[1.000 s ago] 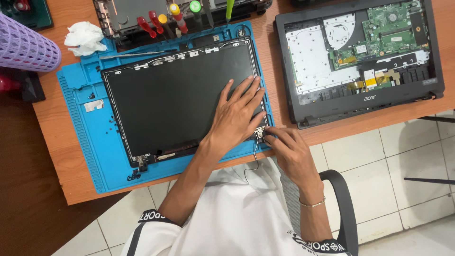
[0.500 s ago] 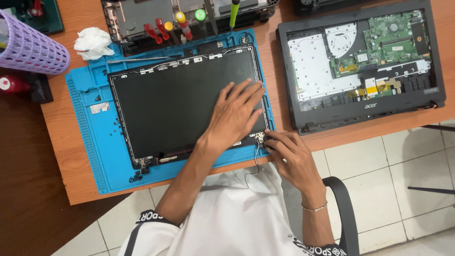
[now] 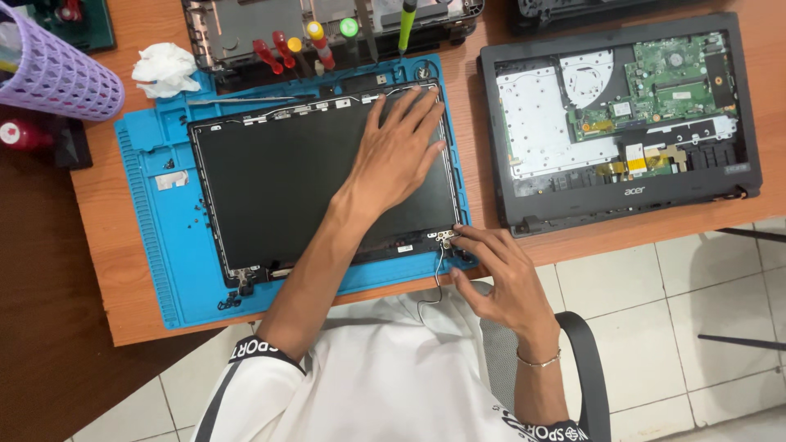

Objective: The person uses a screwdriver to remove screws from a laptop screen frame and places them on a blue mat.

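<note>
Left hand (image 3: pixel 401 151) lies flat, fingers spread, palm down on the dark laptop screen panel (image 3: pixel 286 180), pressing near its upper right area; it grips nothing, just holds the panel down. Right hand (image 3: pixel 499 274) is at the panel's lower right corner, fingertips (image 3: pixel 460 239) pinched on the small metal hinge bracket (image 3: pixel 446 237), other fingers curled loosely. A thin cable (image 3: pixel 438 278) runs down from the bracket off the table edge toward the person's lap. The panel sits on a blue work mat (image 3: pixel 155 245), long axis running left-right across the view, with a 2nd hinge (image 3: pixel 241 282) at the lower left corner, well apart from both hands. So the bracket lies at the near right end of the panel's long edge, touching the right hand, while the left hand is farther up the panel: right hand is clearly the nearer 1. Tiny screws (image 3: pixel 196 214) are scattered on the mat left of the panel. Behind the mat is an open laptop chassis (image 3: pixel 246 29) with red and yellow-handled screwdrivers (image 3: pixel 286 49) and a green-handled tool (image 3: pixel 407 20). A crumpled white tissue (image 3: pixel 164 69) lies at the mat's upper left, near a purple mesh basket (image 3: pixel 49 74). Right of the mat, apart from it, is a laptop base (image 3: pixel 622 123) opened up, with green board and fan exposed, on the orange wooden table (image 3: pixel 106 270).
</note>
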